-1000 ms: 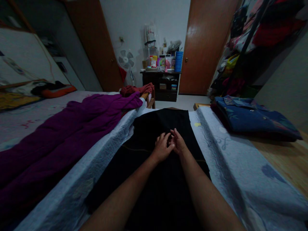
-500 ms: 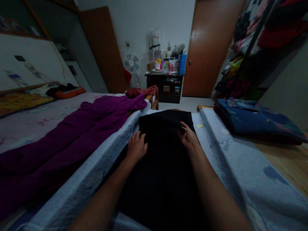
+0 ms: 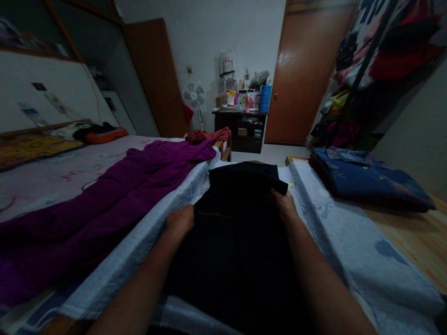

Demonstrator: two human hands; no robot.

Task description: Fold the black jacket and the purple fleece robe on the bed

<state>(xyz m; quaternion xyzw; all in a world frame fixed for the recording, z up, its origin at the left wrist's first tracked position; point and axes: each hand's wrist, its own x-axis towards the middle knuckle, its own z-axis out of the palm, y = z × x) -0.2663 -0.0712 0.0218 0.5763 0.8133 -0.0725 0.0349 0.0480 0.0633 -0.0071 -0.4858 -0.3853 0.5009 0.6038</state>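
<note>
A black garment [image 3: 237, 242] lies spread lengthwise over the pale blue cloth, its far end folded near the far edge. At its left side my left hand [image 3: 180, 219] is closed on the fabric, pulling a corner outward. On the right, my right hand [image 3: 284, 201] grips the garment's edge, under a raised black flap; some of its fingers are hidden by the fabric. A thin light line runs across the garment near my left hand.
The pale blue cloth [image 3: 335, 232] extends to both sides. A purple blanket [image 3: 139, 181] lies on the bed at left. Folded blue clothing [image 3: 370, 174] sits at right on a wooden surface [image 3: 408, 228]. Farther back are a fan [image 3: 194, 95] and a dark cabinet [image 3: 247, 135].
My left hand has moved left and nearer, closing on the garment's edge. My right hand has shifted right and slightly nearer, and the flap there now sticks outward.
</note>
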